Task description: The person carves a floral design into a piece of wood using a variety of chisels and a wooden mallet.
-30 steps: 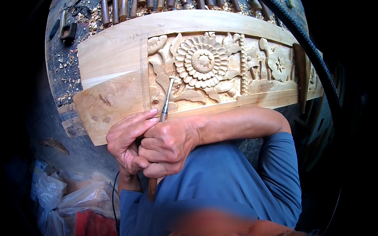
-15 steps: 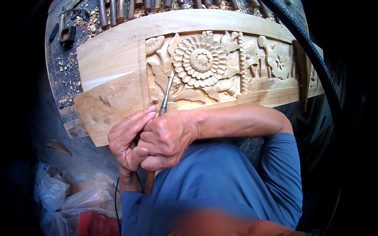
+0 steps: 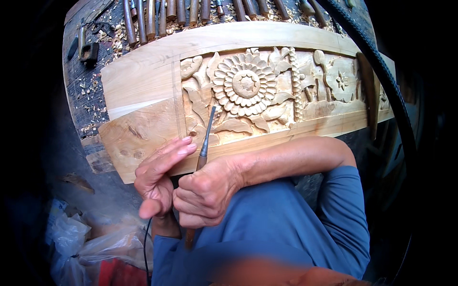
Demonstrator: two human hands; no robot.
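Note:
My right hand (image 3: 206, 194) is wrapped round the brown wooden handle of a carving chisel (image 3: 208, 136), whose butt end sticks out below the fist. The slim steel blade points away from me, its tip over the carved leaves at the lower left of a large round flower (image 3: 245, 84). Whether the tip touches the wood cannot be made out. Close beside the fist, my left hand (image 3: 156, 180) is open, fingers stretched toward the near edge of the pale carved wooden panel (image 3: 138, 81) and thumb held apart.
A row of wooden-handled tools (image 3: 193, 12) lies among wood shavings along the far side. A small dark block-shaped tool (image 3: 89, 52) rests at the far left. A dark curved wooden piece (image 3: 368, 93) crosses the panel's right end. A thick black cable (image 3: 381, 62) hangs in front; plastic bags (image 3: 71, 240) lie lower left.
My left thumb has come away from the right fist, and the left hand has opened. The chisel tip has drawn back slightly toward me. The whole view has shifted a little.

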